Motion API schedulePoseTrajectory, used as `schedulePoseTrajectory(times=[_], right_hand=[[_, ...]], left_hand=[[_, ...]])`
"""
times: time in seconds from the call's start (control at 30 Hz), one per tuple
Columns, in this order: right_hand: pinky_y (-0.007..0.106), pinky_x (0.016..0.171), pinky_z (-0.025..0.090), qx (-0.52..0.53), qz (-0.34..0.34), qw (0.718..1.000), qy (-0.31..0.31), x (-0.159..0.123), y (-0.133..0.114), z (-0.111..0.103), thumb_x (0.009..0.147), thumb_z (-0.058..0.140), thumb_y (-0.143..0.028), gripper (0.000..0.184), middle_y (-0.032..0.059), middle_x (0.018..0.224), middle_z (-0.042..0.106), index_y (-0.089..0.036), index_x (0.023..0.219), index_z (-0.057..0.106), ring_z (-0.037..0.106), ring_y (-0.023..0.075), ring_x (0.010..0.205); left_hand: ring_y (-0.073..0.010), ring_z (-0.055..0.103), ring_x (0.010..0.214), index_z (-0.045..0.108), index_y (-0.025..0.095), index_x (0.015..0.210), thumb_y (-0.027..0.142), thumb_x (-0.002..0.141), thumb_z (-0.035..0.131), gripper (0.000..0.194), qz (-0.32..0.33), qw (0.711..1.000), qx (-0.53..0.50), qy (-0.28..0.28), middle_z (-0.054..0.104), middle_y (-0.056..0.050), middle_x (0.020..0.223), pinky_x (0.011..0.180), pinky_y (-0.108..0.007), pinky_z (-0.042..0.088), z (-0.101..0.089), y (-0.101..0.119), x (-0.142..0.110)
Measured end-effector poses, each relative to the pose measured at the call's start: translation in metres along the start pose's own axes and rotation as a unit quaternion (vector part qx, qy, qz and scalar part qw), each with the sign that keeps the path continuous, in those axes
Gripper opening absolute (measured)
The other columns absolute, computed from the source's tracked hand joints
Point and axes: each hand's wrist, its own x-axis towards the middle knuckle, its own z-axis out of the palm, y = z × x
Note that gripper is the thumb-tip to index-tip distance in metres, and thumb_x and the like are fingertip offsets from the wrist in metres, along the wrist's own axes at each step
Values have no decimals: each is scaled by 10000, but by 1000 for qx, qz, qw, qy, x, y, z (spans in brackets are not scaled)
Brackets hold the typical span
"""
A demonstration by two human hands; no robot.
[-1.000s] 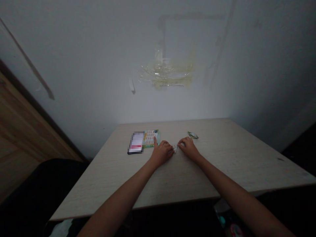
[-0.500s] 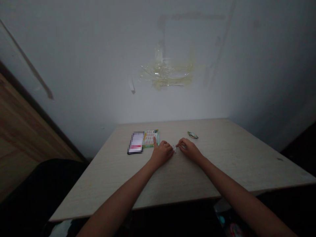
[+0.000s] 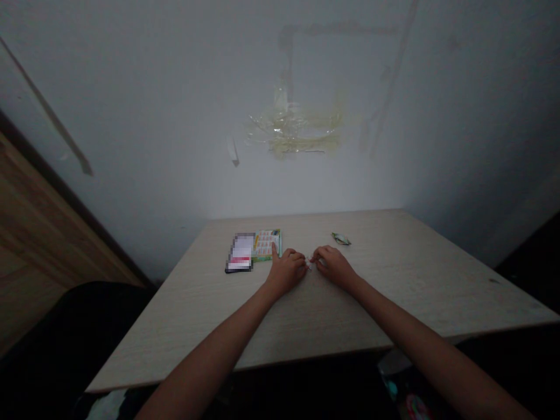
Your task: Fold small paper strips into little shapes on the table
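Observation:
A small whitish piece (image 3: 308, 263), too small to name, sits between my two hands at the middle of the table. My left hand (image 3: 286, 269) rests on the tabletop with its fingers curled against the piece's left side and its thumb raised toward a printed card. From the right, my right hand (image 3: 335, 265) has its fingertips pinched together at the same piece. The printed card (image 3: 266, 244), with rows of small pictures and a green and yellow border, lies just beyond my left hand. Beside it is a phone-like dark-edged item (image 3: 241, 252), its face blurred.
A small crumpled green-and-white wrapper (image 3: 340, 238) lies on the table (image 3: 210, 309) past my right hand. Clear tape (image 3: 297, 131) clings to the wall behind. A dark chair-like shape (image 3: 83, 326) stands at the left, and a small dark scrap (image 3: 494, 281) lies near the right edge.
The fingers of my right hand have shifted slightly left and closed in on the whitish piece, covering more of it. My left hand has barely moved.

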Motion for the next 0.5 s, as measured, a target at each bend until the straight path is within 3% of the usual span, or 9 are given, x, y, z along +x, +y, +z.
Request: schedulePoseTrajectory(times=[0.23, 0.5], right_hand=[[300, 866, 424, 16, 8, 1000, 3, 0, 3, 2, 841, 572, -111, 124, 33, 928, 666, -201, 916, 611, 594, 185, 941], [307, 861, 458, 78, 17, 996, 42, -1, 6, 2, 839, 567, -122, 107, 42, 932, 663, -205, 892, 609, 597, 184, 948]], left_hand=[[-237, 563, 1133, 688, 322, 1103, 372, 932, 563, 217, -23, 1000, -12, -9, 739, -7, 1070, 1117, -723, -79, 0, -1, 0], [-259, 565, 1142, 715, 334, 1068, 381, 925, 567, 211, 1, 1000, 26, -8, 745, -19, 1021, 1107, -731, -86, 0, 3, -1]])
